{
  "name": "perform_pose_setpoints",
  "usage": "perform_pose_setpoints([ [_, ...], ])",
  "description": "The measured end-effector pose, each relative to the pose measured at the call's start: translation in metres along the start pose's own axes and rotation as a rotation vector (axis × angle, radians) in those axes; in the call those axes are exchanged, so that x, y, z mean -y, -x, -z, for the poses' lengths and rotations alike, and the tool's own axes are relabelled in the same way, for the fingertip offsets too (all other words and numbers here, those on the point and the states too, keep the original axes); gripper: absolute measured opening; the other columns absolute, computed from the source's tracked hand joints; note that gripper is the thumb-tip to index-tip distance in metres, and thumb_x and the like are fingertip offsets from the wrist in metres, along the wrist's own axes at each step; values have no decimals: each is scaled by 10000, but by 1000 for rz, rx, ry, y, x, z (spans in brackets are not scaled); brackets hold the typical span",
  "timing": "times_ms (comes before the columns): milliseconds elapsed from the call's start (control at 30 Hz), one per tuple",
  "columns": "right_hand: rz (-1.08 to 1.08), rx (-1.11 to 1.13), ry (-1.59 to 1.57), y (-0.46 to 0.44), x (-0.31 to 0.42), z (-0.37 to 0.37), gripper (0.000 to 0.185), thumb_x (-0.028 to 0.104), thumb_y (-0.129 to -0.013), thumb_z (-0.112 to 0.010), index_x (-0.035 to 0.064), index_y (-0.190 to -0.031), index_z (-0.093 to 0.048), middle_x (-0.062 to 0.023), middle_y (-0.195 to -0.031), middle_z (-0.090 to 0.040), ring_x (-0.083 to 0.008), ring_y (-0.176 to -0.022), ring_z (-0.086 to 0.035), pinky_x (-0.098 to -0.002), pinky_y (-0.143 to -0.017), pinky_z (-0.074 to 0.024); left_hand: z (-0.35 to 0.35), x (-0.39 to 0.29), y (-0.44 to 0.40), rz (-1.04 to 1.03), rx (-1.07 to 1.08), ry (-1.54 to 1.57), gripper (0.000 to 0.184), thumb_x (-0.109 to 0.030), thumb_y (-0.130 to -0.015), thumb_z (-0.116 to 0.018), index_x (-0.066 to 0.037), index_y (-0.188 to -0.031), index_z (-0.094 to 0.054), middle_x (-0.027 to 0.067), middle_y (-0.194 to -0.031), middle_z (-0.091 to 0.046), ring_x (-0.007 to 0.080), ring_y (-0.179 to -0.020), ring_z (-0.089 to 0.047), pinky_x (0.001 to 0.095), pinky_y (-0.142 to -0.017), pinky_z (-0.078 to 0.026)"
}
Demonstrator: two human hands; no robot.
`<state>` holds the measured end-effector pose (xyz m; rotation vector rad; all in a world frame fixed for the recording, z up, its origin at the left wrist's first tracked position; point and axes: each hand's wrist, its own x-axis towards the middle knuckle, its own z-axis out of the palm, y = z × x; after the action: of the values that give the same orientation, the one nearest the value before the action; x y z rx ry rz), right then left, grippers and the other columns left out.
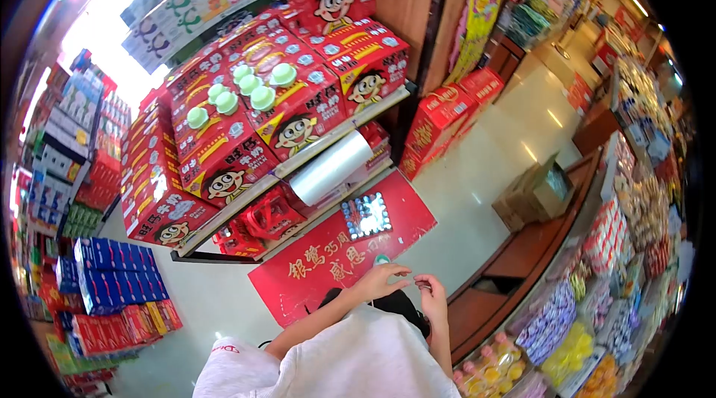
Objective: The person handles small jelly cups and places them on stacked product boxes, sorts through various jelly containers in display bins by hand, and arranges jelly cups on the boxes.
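Note:
My left hand (380,282) reaches in front of my body with its fingers stretched toward my right hand. Curled fingers on my right hand (432,295) come close to the left fingertips; something small and dark may be between them, too small to name. Just beyond the left hand is a pale green round cup-like piece (382,258), partly hidden. Farther out, a flat pack of small round items (366,216) under shiny film lies on a red mat (298,290) with gold Chinese characters.
Red milk cartons (261,92) fill a shelf at the left, with several pale green cup-shaped pieces (226,103) on top. A white roll (331,168) sits below. An open cardboard box (535,193) stands right, near bins of packaged sweets (548,323). Blue cartons (119,275) stand left.

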<state>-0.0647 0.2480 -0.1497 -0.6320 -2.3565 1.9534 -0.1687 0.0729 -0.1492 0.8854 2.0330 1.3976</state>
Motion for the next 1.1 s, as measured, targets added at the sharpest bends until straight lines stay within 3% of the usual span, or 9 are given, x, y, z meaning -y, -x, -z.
perform_pose_setpoints([
  [300, -38, 149, 20, -95, 23, 8, 274, -48, -865, -492, -9, -1091, -642, -99, -1004, -691, -170, -929, -640, -289, -814, -506, 43, 5, -42, 91, -179, -19, 388, -287, -890, -704, -15, -1162, -652, 154, -1050, -701, 267, -986, -680, 374, -869, -525],
  [400, -66, 217, 93, -121, 29, 4, 175, 79, -937, -578, 11, -1084, -644, -69, -974, -692, -148, -906, -631, -295, -778, -501, 55, 12, -50, 121, -247, 19, 386, -275, -893, -703, -14, -1171, -648, 144, -1051, -704, 252, -980, -685, 367, -858, -529],
  [567, 30, 337, 45, -160, 21, -24, 187, 70, -931, -579, 10, -1098, -642, -81, -979, -693, -146, -933, -636, -282, -779, -500, 66, 31, -47, 184, -421, 85, 371, -219, -903, -685, -13, -1207, -634, 146, -1069, -702, 223, -971, -691, 350, -845, -543],
  [700, 78, 525, 32, -185, 57, -61, 205, 62, -928, -575, 5, -1117, -632, -83, -979, -688, -152, -924, -645, -293, -787, -509, 87, 31, -29, 252, -533, 106, 358, -148, -908, -659, -5, -1233, -615, 152, -1076, -696, 227, -975, -690, 332, -846, -547],
  [867, 212, 631, 151, -224, 99, -124, 237, 84, -916, -606, -3, -1136, -612, -128, -1011, -695, -196, -893, -673, -313, -789, -530, 113, 48, -5, 270, -711, 96, 321, -113, -907, -651, -2, -1206, -617, 155, -1061, -685, 231, -946, -688, 333, -768, -544],
  [900, 224, 629, 152, -226, 110, -135, 236, 83, -913, -611, -4, -1132, -613, -129, -1005, -694, -198, -887, -673, -315, -782, -532, 125, 54, -5, 268, -723, -56, 314, -108, -906, -655, 0, -1198, -614, 152, -1027, -684, 234, -880, -686, 338, -720, -538],
  [1033, 456, 513, 80, -253, 156, -185, 226, 69, -893, -639, 0, -1108, -621, -121, -1004, -667, -191, -889, -652, -320, -809, -518, 180, 50, -6, 304, -885, 39, 310, -83, -902, -667, 7, -1195, -616, 127, -999, -691, 199, -896, -682, 324, -794, -542],
  [1100, 577, 453, 67, -270, 187, -214, 260, 56, -872, -645, -3, -1123, -607, -131, -1011, -640, -232, -931, -639, -332, -809, -512, 226, 49, -13, 113, -1026, -141, 294, -39, -877, -676, 0, -1164, -626, 142, -972, -681, 222, -876, -680, 325, -773, -543],
])
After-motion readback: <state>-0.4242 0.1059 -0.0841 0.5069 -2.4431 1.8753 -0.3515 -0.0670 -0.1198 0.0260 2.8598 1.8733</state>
